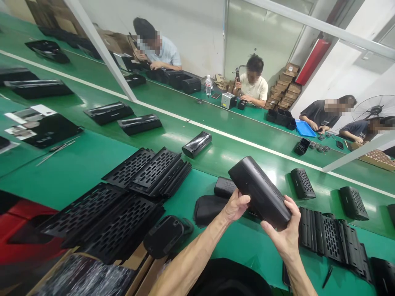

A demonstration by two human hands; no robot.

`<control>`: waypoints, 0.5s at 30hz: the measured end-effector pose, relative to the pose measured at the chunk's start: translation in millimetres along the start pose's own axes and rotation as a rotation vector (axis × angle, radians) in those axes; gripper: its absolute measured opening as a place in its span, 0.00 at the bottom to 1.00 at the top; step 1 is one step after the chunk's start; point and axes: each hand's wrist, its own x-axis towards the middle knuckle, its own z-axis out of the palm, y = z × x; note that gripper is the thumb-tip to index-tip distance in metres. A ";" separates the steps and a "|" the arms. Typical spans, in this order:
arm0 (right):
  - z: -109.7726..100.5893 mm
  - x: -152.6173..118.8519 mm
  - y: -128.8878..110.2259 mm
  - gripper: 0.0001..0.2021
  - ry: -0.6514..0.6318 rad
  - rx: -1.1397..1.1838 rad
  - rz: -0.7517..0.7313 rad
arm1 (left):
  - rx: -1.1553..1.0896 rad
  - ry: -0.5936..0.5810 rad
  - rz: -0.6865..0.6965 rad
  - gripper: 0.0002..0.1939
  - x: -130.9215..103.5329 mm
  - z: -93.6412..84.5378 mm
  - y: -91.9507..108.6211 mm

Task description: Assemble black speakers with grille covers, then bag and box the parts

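Both my hands hold a black plastic housing (259, 193), long with rounded edges, tilted above the green bench. My left hand (237, 206) is at its near left side, thumb against the casing, with its other fingers partly hidden. Around its right end wraps my right hand (285, 234), thumb in front and fingers over the far edge. Behind my left wrist lie a black rounded piece (208, 210) and another black housing (224, 187). Perforated black panels (331, 238) are stacked just right of my right hand.
More slotted panels (114, 222) lie in piles on the left, near a box of plastic-wrapped items (83, 275). Black units (196, 144) are spread along the green conveyor belt (173, 123). Several people sit across it. A pen (327, 276) lies at lower right.
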 end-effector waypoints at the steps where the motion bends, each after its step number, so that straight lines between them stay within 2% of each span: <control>1: -2.8 1.6 -1.4 0.37 0.003 -0.001 0.007 | 0.030 -0.006 -0.018 0.39 2.0 -2.8 4.9; 3: -11.6 3.4 -2.3 0.38 -0.012 0.001 0.050 | 0.120 0.012 -0.008 0.41 6.0 -10.2 20.8; 6: -28.1 2.2 -1.4 0.39 -0.081 0.027 0.155 | 0.348 0.023 0.116 0.49 10.6 -20.5 56.1; 9: -41.0 -0.2 -1.6 0.41 -0.162 0.097 0.240 | 0.633 -0.139 0.079 0.57 11.9 -24.6 87.5; 11: -45.7 0.3 -2.2 0.44 -0.204 0.131 0.289 | 0.714 -0.210 0.033 0.58 11.4 -24.2 97.4; 15: -47.7 4.8 -1.2 0.47 -0.262 0.114 0.327 | 0.723 -0.204 0.035 0.56 10.2 -21.4 94.0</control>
